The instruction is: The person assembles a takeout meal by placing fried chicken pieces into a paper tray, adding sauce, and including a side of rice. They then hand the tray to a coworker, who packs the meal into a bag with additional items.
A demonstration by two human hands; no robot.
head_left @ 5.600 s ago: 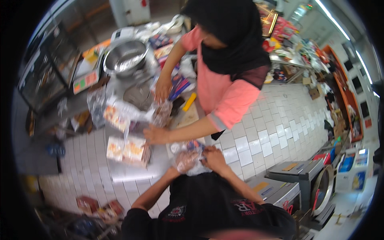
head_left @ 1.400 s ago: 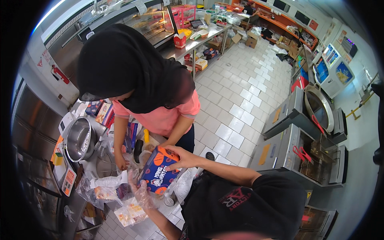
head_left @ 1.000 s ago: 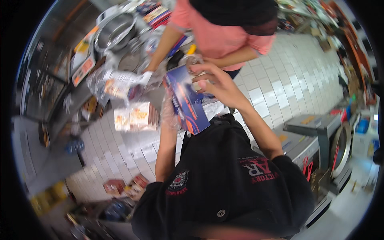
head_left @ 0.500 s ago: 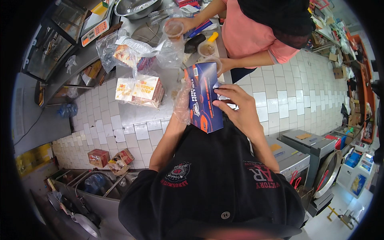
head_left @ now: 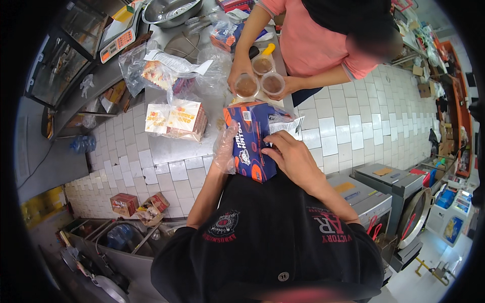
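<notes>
Fingers of your right hand are bending close together, touching right side of blue box; cannot tell whether they are pinching. Your gloved left hand is clamping box's left side; box is tilting before your chest. Paper slip is showing just right of box. Wrapped cartons are sitting left of box on steel table. Beyond box, co-worker's hands are steadying clear cups. Steel bowl is resting farthest, beyond box to left.

Pale floor tiles lie between a glass-fronted cabinet, left, and grey metal units, right.
</notes>
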